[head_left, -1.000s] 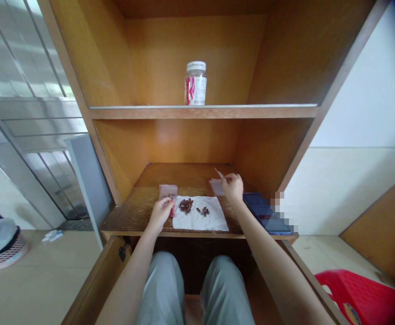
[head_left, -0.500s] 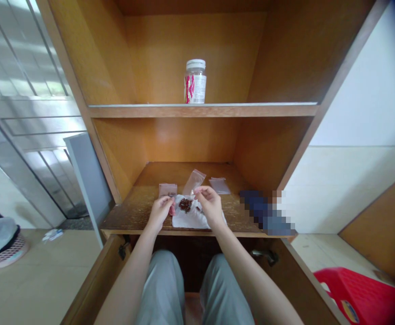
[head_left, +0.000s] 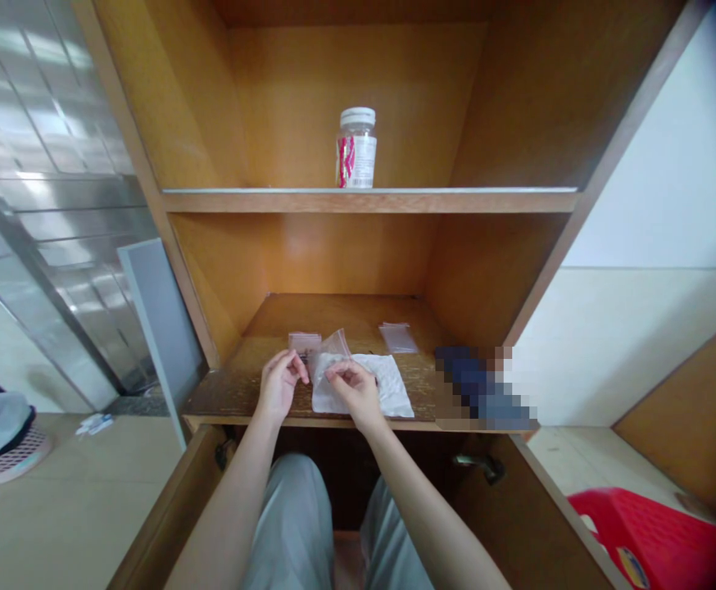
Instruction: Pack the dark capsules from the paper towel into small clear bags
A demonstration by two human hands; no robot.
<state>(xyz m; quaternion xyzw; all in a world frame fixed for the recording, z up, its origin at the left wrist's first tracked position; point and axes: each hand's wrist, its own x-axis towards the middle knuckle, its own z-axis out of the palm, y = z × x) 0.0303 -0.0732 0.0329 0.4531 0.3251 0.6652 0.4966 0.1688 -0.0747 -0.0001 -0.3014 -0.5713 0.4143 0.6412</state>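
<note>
My right hand pinches a clear zip bag and holds it tilted over a white paper towel. Just left of the bag is my left hand, its fingers loosely curled and apart, with nothing visible in them. The dark reddish-brown beads on the towel are now mostly hidden behind the bag and my right hand. Behind my left hand lies another small zip bag with dark bits in it. A flat clear zip bag rests farther back on the right.
A white-capped jar stands on the upper shelf. At the board's right edge lies a dark blue item, partly pixelated. Two cabinet doors hang open beside my knees. A red basket is at lower right.
My right hand has moved left and down, bringing the clear bag over the beads. My left hand has shifted slightly left, and its fingers have opened; the pinkish thing near them no longer shows.
</note>
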